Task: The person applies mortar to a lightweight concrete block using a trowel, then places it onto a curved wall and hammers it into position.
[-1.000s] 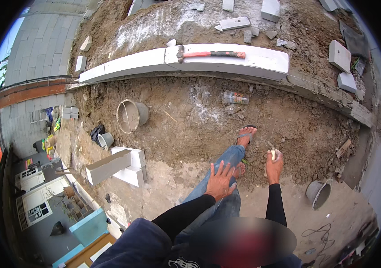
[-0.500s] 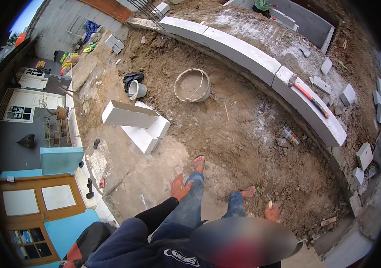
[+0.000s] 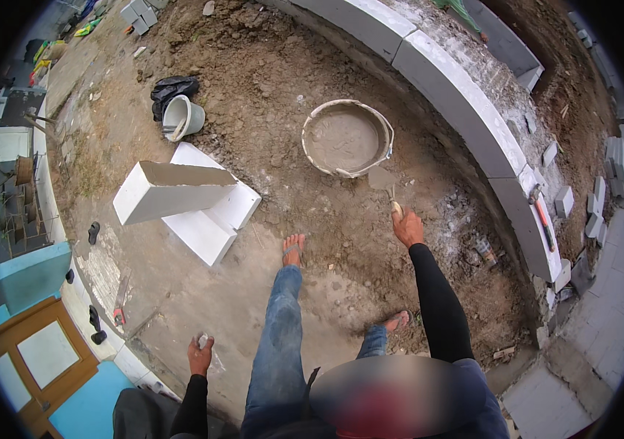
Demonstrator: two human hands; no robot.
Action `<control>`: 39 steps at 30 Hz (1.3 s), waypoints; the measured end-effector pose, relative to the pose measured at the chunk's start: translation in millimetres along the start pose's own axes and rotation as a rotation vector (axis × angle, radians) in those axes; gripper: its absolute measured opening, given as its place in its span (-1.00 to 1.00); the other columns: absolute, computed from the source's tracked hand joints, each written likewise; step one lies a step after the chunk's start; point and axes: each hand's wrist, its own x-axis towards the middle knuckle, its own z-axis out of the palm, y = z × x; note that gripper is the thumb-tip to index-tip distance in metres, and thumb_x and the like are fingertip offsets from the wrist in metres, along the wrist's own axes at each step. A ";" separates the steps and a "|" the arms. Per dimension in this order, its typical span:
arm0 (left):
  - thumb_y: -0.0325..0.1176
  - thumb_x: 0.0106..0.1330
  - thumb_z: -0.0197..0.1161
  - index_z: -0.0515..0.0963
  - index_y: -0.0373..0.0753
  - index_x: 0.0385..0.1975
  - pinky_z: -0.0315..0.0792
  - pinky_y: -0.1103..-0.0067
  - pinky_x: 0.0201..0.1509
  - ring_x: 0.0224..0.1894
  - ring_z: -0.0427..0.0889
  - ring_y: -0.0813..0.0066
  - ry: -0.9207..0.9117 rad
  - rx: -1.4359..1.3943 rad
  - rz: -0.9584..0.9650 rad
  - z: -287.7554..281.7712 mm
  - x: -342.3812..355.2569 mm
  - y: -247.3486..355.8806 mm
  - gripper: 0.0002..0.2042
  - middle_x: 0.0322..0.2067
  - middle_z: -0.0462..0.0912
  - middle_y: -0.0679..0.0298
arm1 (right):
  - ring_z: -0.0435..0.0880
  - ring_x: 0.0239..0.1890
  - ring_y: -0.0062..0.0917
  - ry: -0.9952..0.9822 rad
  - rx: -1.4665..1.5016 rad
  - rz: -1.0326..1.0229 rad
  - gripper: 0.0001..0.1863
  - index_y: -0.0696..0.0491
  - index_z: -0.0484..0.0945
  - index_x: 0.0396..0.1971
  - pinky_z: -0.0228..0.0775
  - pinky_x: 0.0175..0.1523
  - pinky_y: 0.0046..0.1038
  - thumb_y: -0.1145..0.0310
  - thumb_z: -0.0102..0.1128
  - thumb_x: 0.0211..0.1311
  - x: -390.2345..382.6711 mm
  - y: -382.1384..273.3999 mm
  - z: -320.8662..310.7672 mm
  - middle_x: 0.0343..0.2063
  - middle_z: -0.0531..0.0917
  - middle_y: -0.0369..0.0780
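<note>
My right hand [image 3: 407, 228] reaches forward and grips the handle of a trowel [image 3: 384, 183]. The trowel's blade sits at the near rim of a round bucket [image 3: 381, 121] filled with grey mortar. My left hand [image 3: 200, 356] hangs low at my left side with its fingers curled, away from any tool, above the concrete ground. I stand in jeans, with my left foot [image 3: 294, 249] in a sandal stepping toward the bucket.
Two white blocks [image 3: 173, 192] lie stacked crosswise left of the bucket. A small grey pail [image 3: 182, 117] and a black bag [image 3: 173, 88] lie beyond them. A curved wall of white blocks [image 3: 465, 95] runs at right, with a red-handled hammer [image 3: 542, 219] on it. A bottle [image 3: 484, 250] lies in the dirt.
I have turned and stepped toward the mortar bucket. My right hand has swung forward with the trowel to the bucket's rim. My left hand left my knee and dropped to my side.
</note>
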 end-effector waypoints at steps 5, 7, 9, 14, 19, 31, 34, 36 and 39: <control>-0.18 0.31 0.38 0.43 -0.37 0.25 0.43 0.26 0.25 0.24 0.50 -0.12 -0.033 -0.147 -0.010 -48.8 77.4 57.6 -0.42 0.16 0.53 -0.15 | 0.68 -0.12 0.06 -0.046 -0.264 0.085 -0.41 0.20 0.62 -0.02 0.51 0.03 -0.03 -0.08 0.12 0.31 89.9 -28.3 39.4 -0.21 0.70 0.14; -0.18 0.31 0.39 0.40 -0.35 0.27 0.41 0.28 0.27 0.28 0.47 -0.09 -0.015 -0.164 -0.035 -70.4 92.2 70.2 -0.40 0.20 0.49 -0.14 | 0.72 -0.20 -0.02 -0.114 -0.298 0.047 -0.41 0.22 0.63 -0.06 0.54 -0.03 -0.07 -0.08 0.14 0.31 115.8 -35.6 50.5 -0.29 0.72 0.11; -0.16 0.27 0.42 0.33 -0.37 0.33 0.34 0.27 0.34 0.35 0.38 -0.10 -0.007 -0.177 -0.079 -85.7 108.6 88.2 -0.31 0.27 0.42 -0.16 | 0.76 -0.28 -0.10 -0.171 -0.260 0.173 -0.41 0.24 0.64 -0.08 0.57 -0.09 -0.09 -0.08 0.13 0.33 131.0 -44.1 55.6 -0.37 0.73 0.06; -0.14 0.07 0.56 0.12 -0.31 0.45 0.12 0.14 0.49 0.50 0.06 -0.16 0.253 0.227 0.368 -140.1 181.1 158.4 -0.02 0.46 0.02 -0.21 | 0.75 -0.13 -0.06 -0.297 -0.305 0.332 -0.11 0.37 0.52 0.08 0.56 0.03 -0.11 -0.30 0.08 0.28 122.2 -70.3 37.3 -0.19 0.71 0.18; 0.01 -0.23 0.69 -0.16 -0.31 0.51 -0.14 -0.09 0.51 0.56 -0.11 -0.06 0.280 0.670 0.678 -174.6 285.6 258.4 0.35 0.51 -0.16 -0.19 | 0.35 0.35 0.04 0.020 -0.253 0.253 0.12 0.34 0.25 0.35 0.24 0.39 -0.05 -0.49 -0.08 0.24 52.6 -49.4 4.7 0.26 0.37 0.26; -0.23 -0.35 0.67 0.12 -0.42 0.30 0.34 0.13 0.26 0.17 0.41 -0.11 -0.029 0.702 0.869 -146.9 310.3 310.8 0.12 0.10 0.38 -0.14 | 0.42 0.30 0.02 -0.141 -0.059 1.014 -0.17 0.30 0.40 0.24 0.25 0.38 -0.14 -0.18 0.15 0.30 -470.7 110.5 29.8 0.15 0.52 0.22; -0.23 -0.34 0.66 0.17 -0.47 0.25 0.34 0.15 0.26 0.16 0.40 -0.18 -0.001 0.583 1.110 -115.3 283.1 298.7 0.07 0.07 0.40 -0.19 | 0.45 0.26 0.05 -0.198 0.049 1.160 -0.20 0.26 0.41 0.23 0.31 0.33 -0.11 -0.17 0.16 0.29 -543.0 67.0 38.5 0.16 0.49 0.23; -0.21 -0.33 0.65 0.21 -0.51 0.23 0.35 0.18 0.26 0.16 0.40 -0.21 -0.055 0.633 0.923 -99.1 270.2 294.4 0.05 0.04 0.43 -0.21 | 0.47 0.24 0.07 -0.184 0.153 1.215 -0.21 0.23 0.42 0.23 0.35 0.30 -0.10 -0.17 0.16 0.28 -565.1 31.2 45.1 0.17 0.47 0.23; -0.18 -0.36 0.66 0.17 -0.63 0.26 0.19 0.17 0.41 0.26 0.32 -0.26 -0.070 0.705 0.896 -77.7 264.8 305.9 0.13 0.17 0.35 -0.30 | 0.48 0.20 0.07 -0.051 0.250 1.269 -0.29 0.12 0.47 0.20 0.40 0.23 -0.08 -0.17 0.16 0.28 -572.7 -2.5 47.5 0.17 0.47 0.09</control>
